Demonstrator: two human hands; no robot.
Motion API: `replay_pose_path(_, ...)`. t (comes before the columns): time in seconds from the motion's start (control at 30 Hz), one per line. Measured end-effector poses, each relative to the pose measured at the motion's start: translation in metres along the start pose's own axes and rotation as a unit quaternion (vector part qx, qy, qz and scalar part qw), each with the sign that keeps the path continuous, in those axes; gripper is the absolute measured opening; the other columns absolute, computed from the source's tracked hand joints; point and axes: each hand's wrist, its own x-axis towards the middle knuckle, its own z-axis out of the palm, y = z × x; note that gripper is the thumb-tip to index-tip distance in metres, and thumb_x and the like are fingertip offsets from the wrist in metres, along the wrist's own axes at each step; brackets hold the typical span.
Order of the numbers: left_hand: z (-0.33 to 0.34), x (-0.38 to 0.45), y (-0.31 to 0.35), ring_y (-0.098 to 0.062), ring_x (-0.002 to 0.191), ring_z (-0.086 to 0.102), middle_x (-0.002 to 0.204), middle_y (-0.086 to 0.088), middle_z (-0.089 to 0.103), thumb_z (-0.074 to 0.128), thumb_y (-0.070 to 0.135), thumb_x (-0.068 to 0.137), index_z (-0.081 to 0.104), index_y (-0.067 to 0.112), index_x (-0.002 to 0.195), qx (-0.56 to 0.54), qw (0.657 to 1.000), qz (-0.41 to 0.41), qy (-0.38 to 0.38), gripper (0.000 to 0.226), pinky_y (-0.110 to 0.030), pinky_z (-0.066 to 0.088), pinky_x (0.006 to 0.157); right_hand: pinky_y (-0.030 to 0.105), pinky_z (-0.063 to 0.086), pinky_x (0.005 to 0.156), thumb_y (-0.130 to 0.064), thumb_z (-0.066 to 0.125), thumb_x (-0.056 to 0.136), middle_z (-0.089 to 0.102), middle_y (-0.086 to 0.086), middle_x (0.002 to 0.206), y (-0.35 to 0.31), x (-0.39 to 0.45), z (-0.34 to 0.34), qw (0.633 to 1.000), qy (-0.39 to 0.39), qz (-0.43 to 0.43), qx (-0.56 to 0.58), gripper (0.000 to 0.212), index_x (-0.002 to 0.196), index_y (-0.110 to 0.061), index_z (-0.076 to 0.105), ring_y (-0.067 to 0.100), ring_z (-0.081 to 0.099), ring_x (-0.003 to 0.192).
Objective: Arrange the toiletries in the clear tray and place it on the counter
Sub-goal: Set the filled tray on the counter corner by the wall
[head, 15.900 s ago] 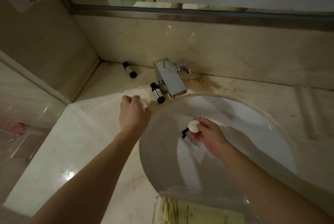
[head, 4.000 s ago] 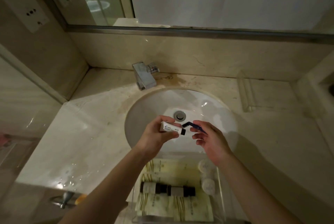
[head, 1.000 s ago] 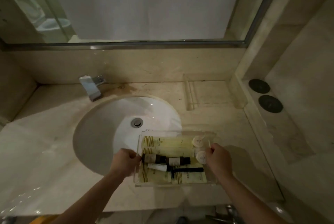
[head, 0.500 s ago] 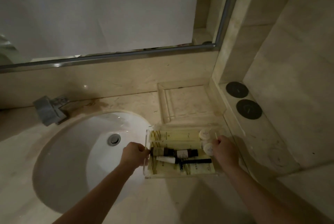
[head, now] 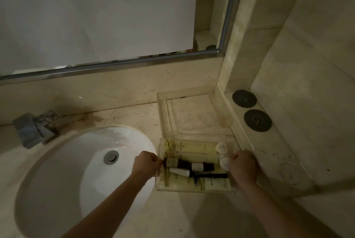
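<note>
- left hand (head: 147,165) pinches left wall of clear tray (head: 194,189); right hand (head: 243,166) grips right wall, two-sided hold likely for keeping it level
- tray at counter's (head: 134,117) right side, between sink (head: 63,176) and raised ledge (head: 272,153); resting or just above, can't tell
- inside lying flat: yellow tubes (head: 192,146), dark bottles (head: 189,165), round caps (head: 221,147)
- empty second tray (head: 192,115) behind, beige marble, mirror (head: 96,17), dim light

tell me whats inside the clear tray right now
Inside the clear tray: pale yellow packets lining the bottom, two dark bottles end to end, a small white tube, a dark razor and two round white caps. The right hand covers the right edge.
</note>
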Motion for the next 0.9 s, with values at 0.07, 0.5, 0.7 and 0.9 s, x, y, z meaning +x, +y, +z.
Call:
replay_pose_path(0.07, 0.002, 0.004, 0.001, -0.028, 0.065, 0.074, 0.065, -0.017, 0.073, 0.064, 0.011, 0.082, 0.07, 0.0, 0.064, -0.006, 1.0, -0.003, 0.004, 0.022, -0.04, 0.062, 0.07, 0.036, 0.048, 0.072, -0.016, 0.046, 0.093, 0.064, 0.02, 0.097, -0.001, 0.002, -0.002, 1.0, -0.002, 0.011, 0.013, 0.022, 0.094, -0.003, 0.064, 0.035, 0.062, 0.089)
replay_pose_path(0.5, -0.003, 0.004, -0.009, -0.023, 0.059, 0.071, 0.067, -0.016, 0.073, 0.063, 0.008, 0.084, 0.072, -0.003, 0.073, -0.025, 0.999, -0.016, 0.016, 0.018, -0.036, 0.062, 0.069, 0.028, 0.031, 0.062, -0.014, 0.05, 0.092, 0.05, 0.009, 0.08, -0.004, 0.004, 0.005, 0.998, 0.008, -0.054, -0.028, 0.02, 0.077, -0.005, 0.061, 0.021, 0.044, 0.073)
replay_pose_path(0.7, 0.001, 0.004, -0.001, -0.028, 0.065, 0.073, 0.063, -0.016, 0.073, 0.061, 0.01, 0.082, 0.071, -0.001, 0.065, -0.007, 1.0, 0.005, 0.006, 0.023, -0.038, 0.062, 0.071, 0.031, 0.042, 0.062, -0.017, 0.048, 0.092, 0.058, 0.014, 0.078, 0.008, 0.003, 0.005, 0.999, 0.004, -0.024, 0.022, 0.023, 0.073, -0.007, 0.056, 0.029, 0.057, 0.073)
replay_pose_path(0.9, 0.003, 0.01, 0.009, -0.029, 0.066, 0.073, 0.063, -0.015, 0.073, 0.062, 0.012, 0.081, 0.071, 0.0, 0.065, 0.002, 1.0, 0.018, 0.005, 0.022, -0.041, 0.062, 0.071, 0.034, 0.047, 0.064, -0.018, 0.047, 0.093, 0.065, 0.02, 0.083, 0.011, 0.004, 0.002, 0.999, 0.01, -0.011, 0.038, 0.024, 0.083, -0.003, 0.063, 0.033, 0.062, 0.078)
